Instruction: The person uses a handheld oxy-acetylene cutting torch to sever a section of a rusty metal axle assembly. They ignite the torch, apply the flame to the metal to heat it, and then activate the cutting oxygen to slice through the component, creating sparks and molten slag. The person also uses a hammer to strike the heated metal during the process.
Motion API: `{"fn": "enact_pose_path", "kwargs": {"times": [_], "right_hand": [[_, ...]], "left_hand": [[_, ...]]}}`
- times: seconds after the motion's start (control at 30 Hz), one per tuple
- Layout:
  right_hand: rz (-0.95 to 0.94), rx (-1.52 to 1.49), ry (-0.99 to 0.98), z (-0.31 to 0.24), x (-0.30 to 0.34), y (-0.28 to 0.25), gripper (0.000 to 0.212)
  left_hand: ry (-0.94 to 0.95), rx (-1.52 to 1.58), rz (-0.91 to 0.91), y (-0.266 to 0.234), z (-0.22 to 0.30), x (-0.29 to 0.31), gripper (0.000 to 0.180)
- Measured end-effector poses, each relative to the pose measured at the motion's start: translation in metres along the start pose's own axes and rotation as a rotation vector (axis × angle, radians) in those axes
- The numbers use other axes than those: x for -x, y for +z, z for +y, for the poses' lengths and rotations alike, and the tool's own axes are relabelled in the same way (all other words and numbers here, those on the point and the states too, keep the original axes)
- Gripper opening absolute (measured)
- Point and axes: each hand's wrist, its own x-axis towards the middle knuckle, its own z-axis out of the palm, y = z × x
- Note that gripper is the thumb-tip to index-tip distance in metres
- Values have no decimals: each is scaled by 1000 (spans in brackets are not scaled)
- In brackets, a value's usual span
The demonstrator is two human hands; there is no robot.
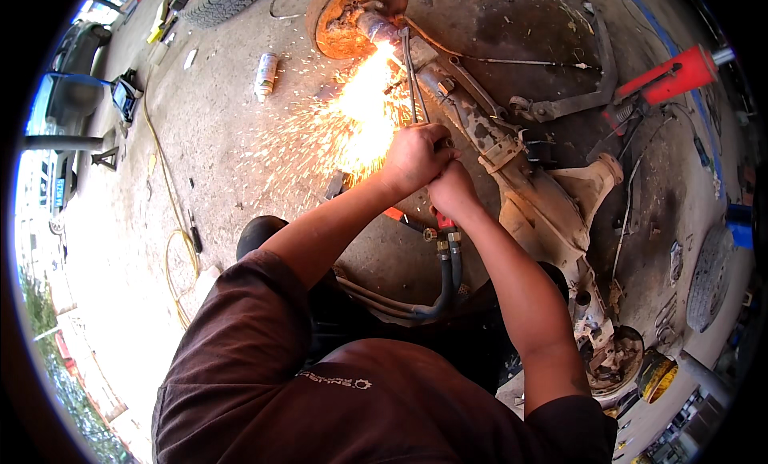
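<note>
My left hand [414,155] is closed around the metal tubes of a cutting torch [413,84]. Just behind it, my right hand [454,189] is wrapped round the torch's handle, whose red end shows below the fingers. The torch head meets a rusty vehicle axle [476,124] near its round brake drum [336,24]. There a bright flame and sparks [364,112] burst out toward the left and down over the floor, hiding the spot being heated. Two dark hoses [448,276] run from brass fittings at the handle's rear and pass below my arms.
A spray can [266,76] lies left of the sparks. A spanner [478,86] rests along the axle, with a bent metal bar [588,100] beyond. At the right are a red jack [668,76] and a tyre [710,280]. A yellowish cord [170,248] trails on the left floor.
</note>
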Motion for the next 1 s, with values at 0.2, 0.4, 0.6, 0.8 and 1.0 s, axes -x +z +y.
{"fn": "enact_pose_path", "kwargs": {"times": [0.2,0.4,0.6,0.8,1.0], "right_hand": [[59,83,-137,-2,5,0,33],[60,87,-111,-1,3,0,32],[66,98,-85,4,-2,3,33],[68,78,-130,4,2,4,35],[63,66,-118,1,2,4,34]], "left_hand": [[46,-78,12,-2,-3,1,34],[53,-54,31,-3,-2,2,35],[56,-59,36,-1,-4,3,36],[16,-45,18,-3,1,5,37],[28,-36,44,-2,-4,5,36]]}}
